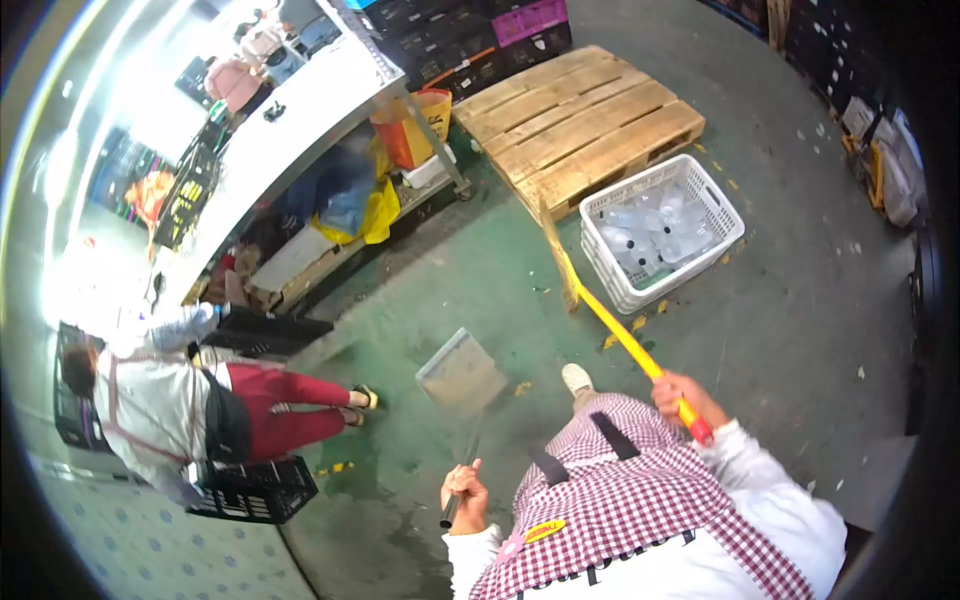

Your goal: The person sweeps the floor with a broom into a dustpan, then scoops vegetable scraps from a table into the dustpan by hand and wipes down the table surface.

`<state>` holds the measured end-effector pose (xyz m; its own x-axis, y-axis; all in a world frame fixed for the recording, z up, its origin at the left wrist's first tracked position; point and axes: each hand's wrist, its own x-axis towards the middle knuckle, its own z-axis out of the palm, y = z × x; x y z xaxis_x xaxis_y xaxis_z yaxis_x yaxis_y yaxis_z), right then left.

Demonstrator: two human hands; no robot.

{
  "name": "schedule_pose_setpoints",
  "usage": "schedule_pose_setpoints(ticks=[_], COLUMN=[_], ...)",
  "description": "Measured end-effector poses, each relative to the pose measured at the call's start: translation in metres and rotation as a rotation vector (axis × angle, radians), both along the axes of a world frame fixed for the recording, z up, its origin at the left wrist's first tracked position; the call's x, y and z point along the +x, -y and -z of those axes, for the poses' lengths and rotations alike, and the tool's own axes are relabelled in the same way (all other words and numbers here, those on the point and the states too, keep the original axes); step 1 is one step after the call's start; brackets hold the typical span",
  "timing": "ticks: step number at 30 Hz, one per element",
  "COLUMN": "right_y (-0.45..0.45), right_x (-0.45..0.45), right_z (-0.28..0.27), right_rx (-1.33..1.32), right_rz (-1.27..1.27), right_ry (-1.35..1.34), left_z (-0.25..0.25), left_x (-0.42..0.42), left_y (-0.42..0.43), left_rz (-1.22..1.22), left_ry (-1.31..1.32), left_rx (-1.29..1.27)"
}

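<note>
yellow broom (625, 342): slants across the green floor (400, 280), its red end (702, 434) just past the right hand, its head (556, 255) down between the wooden pallet (570, 115) and the white crate (690, 272).
right hand (690, 400): closed around the broom handle, near the red end.
left hand (465, 494): closed around the dark handle of the dustpan (463, 372), close to its upper end.
dustpan: in front of the person's body, left of the broom and apart from it; its pan seems to sit on the floor, though blur makes that contact hard to confirm.
white crate: beside the pallet, with clear plastic containers (665, 225) inside.
shoe (577, 378): pale, ahead of the checked apron (610, 490), between broom and dustpan.
co-worker (160, 400): off to the left in red trousers, with a black crate (255, 490) beside them.
table (310, 105): long and bright, with a yellow bag (380, 213) below its top.
</note>
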<state>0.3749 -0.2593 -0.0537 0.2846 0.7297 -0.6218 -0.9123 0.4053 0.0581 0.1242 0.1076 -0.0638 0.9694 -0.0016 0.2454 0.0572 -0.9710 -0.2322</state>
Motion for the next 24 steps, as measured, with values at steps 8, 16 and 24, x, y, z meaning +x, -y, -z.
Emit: schedule_pose_setpoints(ticks=[8,16,24], right_y=[-0.124,-0.240,-0.306], right_x=[0.188,0.296,0.405], right_z=[-0.030,-0.010,0.031], right_rx=[0.089,-0.577,-0.601], right_rz=[-0.010,-0.445,-0.467], right_ry=[-0.065,0.562,0.442], left_z=[-0.004,0.042,0.065], left_x=[0.074,0.200,0.295], left_y=[-0.076,-0.174,-0.243], left_rz=[-0.041,-0.118,0.217], left_ry=[-0.194,-0.374,-0.434], left_rx=[0.193,0.211,0.315])
